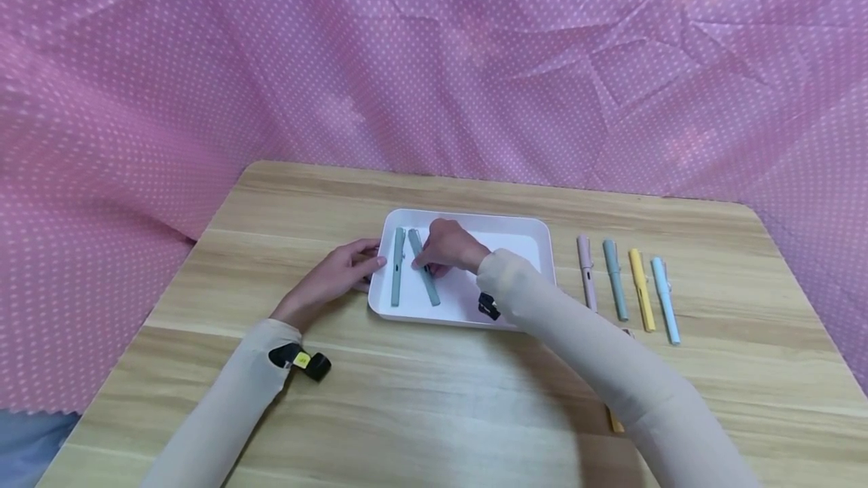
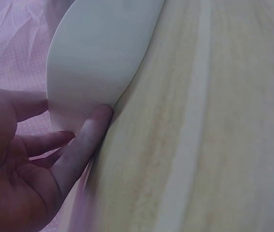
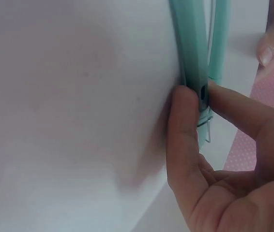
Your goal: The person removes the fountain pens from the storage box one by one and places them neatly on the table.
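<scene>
My right hand [image 1: 450, 245] is over the left half of a white tray [image 1: 511, 243], pinching a grey-green pen [image 3: 192, 43] between thumb and fingers. The pen's lower end [image 1: 432, 292] slants over the tray floor. Beside it on the left, a second grey-green pen [image 1: 396, 277] lies nearly straight along the tray's left side, its clip facing right. My left hand [image 1: 335, 273] holds the tray's left side. Its thumb hooks over the rim, and its other fingers [image 2: 86, 140] press the outer wall.
Right of the tray, a purple pen [image 1: 585, 266], a blue-green pen [image 1: 615, 281], a yellow pen [image 1: 641, 288] and a light blue pen [image 1: 666, 300] lie in a row on the wooden table [image 1: 407, 413]. My right sleeve partly covers another yellow pen [image 1: 615, 422]. A pink dotted curtain [image 1: 434, 59] hangs behind.
</scene>
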A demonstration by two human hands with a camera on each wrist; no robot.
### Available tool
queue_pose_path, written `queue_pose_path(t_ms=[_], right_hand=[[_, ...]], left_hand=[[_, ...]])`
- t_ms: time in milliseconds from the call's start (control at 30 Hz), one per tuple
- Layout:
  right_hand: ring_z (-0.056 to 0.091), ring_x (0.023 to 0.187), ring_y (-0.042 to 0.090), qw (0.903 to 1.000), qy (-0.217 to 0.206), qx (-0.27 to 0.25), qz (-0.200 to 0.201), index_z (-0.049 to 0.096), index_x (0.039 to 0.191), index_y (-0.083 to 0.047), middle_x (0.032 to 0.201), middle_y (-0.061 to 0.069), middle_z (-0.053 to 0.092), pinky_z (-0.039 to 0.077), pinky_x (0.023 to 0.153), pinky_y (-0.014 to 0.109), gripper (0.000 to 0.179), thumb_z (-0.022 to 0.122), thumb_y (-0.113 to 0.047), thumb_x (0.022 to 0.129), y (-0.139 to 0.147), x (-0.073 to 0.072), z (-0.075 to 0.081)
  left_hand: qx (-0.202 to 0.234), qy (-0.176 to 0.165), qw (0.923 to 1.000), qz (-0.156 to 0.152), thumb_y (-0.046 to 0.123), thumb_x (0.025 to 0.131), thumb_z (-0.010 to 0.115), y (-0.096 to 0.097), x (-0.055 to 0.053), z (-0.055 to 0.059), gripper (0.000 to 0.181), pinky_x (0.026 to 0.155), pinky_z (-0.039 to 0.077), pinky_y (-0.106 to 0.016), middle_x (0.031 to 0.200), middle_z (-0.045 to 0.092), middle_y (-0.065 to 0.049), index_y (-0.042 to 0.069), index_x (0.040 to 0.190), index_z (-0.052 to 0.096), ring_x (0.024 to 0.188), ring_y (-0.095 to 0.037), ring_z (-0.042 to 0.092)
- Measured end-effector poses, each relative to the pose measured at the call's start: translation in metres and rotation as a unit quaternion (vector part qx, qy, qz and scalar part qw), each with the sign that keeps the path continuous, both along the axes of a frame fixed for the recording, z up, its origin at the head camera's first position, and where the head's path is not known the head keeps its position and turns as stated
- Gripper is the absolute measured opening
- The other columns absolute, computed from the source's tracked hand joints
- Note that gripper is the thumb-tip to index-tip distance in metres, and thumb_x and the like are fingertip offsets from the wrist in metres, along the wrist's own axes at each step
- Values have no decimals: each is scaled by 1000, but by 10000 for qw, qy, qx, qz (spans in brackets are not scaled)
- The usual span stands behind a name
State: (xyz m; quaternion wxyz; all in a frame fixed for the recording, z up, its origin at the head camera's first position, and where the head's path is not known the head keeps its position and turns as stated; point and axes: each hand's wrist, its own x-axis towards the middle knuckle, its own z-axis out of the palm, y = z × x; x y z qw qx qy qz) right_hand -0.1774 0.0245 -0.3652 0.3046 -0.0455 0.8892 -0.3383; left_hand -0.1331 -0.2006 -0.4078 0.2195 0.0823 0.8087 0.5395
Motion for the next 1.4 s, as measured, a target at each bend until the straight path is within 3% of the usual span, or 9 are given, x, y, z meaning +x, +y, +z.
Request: queue_pose_path(t_ms=[367,633,967,1167,1400], right_hand=[[66,62,13,9985,-43,-526,149,75,94,1,74,7,69,62,66,25,16,81,-14,92,22,-1,12],[67,69,14,9918,-196,-1265,-29,72,98,3,81,10,69,65,73,31,16,77,-12,96,34,1,30],[68,78,19,9798,-21,-1989,-211,69,106,6,92,13,70,64,85,42,22,76,-13,97,64,15,49],[68,74,17,9771,28,-2113,-248,66,105,7,89,13,70,62,90,50,21,74,-12,98,86,24,49],[70,75,19,9740,125,-2249,-242,65,107,10,90,14,71,63,85,48,22,72,-10,100,107,32,45]], left_hand=[[-14,38,10000,12,28,110,56,2,-1,0,61,89,62,-36,151,48,-25,1,160,34,124,-37,62],[-6,-21,10000,50,29,110,56,2,0,-2,62,90,62,-36,152,47,-25,1,160,33,124,-36,61],[66,39,10000,47,29,110,56,2,1,-3,61,90,62,-37,151,49,-25,0,159,35,124,-37,61],[36,63,10000,20,28,110,56,2,1,-4,61,90,62,-36,151,49,-26,0,160,34,123,-36,62],[31,73,10000,50,27,110,55,2,2,-3,61,90,62,-36,150,49,-25,0,160,34,124,-37,61]])
